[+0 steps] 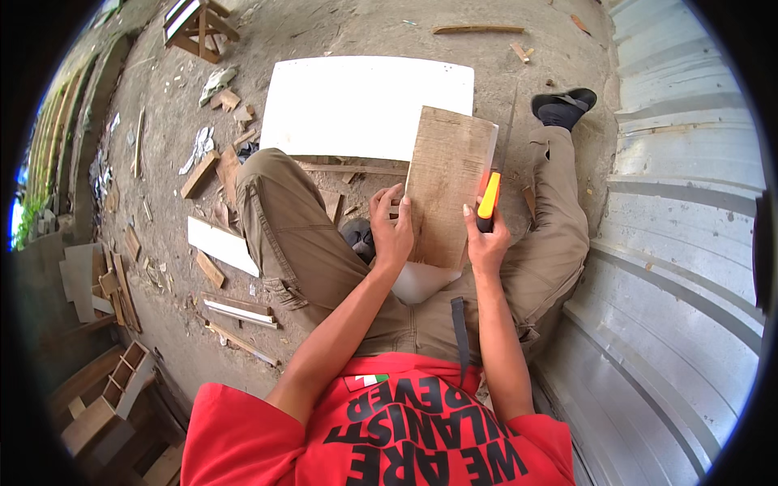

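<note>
A brown wooden board [452, 174] stands tilted between my legs, its rough face toward me. My left hand [393, 227] grips its left edge, thumb on the face and fingers partly hidden behind. At the right edge, my right hand [488, 243] is closed round the yellow and black handle [489, 202] of what looks like a handsaw. A thin line running up from the handle appears to be its blade, seen nearly edge-on. My right thumb is close to the board. A white piece [423, 283] shows below the board's lower end.
Beyond the board a large white panel [356, 105] lies on the dirt floor. Wood offcuts [200, 174] and white-faced strips [223, 245] are scattered at left. A corrugated metal wall [681, 235] runs along the right. Stacked wood [109, 397] stands lower left, a small wooden stool [198, 31] far left.
</note>
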### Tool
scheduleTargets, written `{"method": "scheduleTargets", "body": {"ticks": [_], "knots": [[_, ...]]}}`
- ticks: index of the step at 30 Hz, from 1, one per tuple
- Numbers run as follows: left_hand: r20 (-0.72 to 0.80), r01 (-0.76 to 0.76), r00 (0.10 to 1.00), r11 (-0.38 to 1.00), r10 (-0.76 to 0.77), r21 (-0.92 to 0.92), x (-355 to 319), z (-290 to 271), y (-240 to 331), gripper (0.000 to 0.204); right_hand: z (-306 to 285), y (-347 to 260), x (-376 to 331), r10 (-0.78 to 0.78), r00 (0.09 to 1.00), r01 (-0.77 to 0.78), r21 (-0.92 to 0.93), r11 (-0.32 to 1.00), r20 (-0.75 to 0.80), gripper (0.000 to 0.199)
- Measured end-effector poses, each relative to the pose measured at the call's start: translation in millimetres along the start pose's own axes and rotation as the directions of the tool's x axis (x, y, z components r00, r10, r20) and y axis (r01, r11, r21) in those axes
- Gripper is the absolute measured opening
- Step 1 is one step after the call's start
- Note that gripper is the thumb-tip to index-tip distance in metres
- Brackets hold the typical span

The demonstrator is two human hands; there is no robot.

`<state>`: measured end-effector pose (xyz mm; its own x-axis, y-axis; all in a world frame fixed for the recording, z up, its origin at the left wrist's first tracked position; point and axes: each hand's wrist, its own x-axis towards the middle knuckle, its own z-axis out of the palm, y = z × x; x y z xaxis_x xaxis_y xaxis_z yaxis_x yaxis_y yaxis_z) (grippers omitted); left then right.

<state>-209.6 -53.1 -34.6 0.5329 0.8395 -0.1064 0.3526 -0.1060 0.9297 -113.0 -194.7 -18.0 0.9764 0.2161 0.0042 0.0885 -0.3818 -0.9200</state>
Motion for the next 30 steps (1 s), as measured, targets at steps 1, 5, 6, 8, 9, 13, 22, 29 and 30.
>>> {"method": "scheduleTargets", "body": {"ticks": [1,5,6,8,9,13,22,29,30], "knots": [[-0.049,0.065,0.996,0.992,-0.07,-0.106,-4,1,-1,0.034,-1,1,0,0.011,1.0,-0.011,-0.018,1.0,0.011,0.042],[-0.066,0.434,0.843,0.747,-0.534,-0.504,5,-17,3,0.036,-2,-5,-1,0.049,0.998,-0.047,-0.052,0.998,0.03,0.043],[-0.045,0.497,0.768,0.639,-0.639,-0.588,12,-23,4,0.036,-1,-4,-1,0.028,0.999,-0.027,-0.036,0.999,0.022,0.043],[-0.001,0.517,0.729,0.553,-0.684,-0.653,23,-33,-4,0.039,2,0,0,-0.062,0.998,0.061,-0.049,0.997,-0.023,0.042],[0.035,0.535,0.719,0.521,-0.694,-0.666,24,-37,-7,0.04,2,2,-1,-0.064,0.998,0.063,-0.056,0.996,-0.025,0.042],[0.309,0.556,0.826,0.771,-0.472,-0.309,14,-47,4,0.05,5,7,-1,-0.059,0.998,0.058,-0.036,0.998,-0.029,0.042],[0.573,-0.025,0.787,0.917,-0.228,0.398,-22,-55,31,0.11,7,6,-1,-0.034,0.999,0.033,-0.074,0.997,-0.007,0.043],[0.62,-0.023,0.718,0.879,-0.317,0.476,-16,-53,37,0.115,6,8,1,-0.023,0.999,0.021,-0.051,0.998,-0.031,0.044],[0.606,-0.086,0.754,0.876,-0.255,0.475,-18,-53,35,0.112,5,8,0,-0.032,0.999,0.029,-0.072,0.997,-0.035,0.044]]}}
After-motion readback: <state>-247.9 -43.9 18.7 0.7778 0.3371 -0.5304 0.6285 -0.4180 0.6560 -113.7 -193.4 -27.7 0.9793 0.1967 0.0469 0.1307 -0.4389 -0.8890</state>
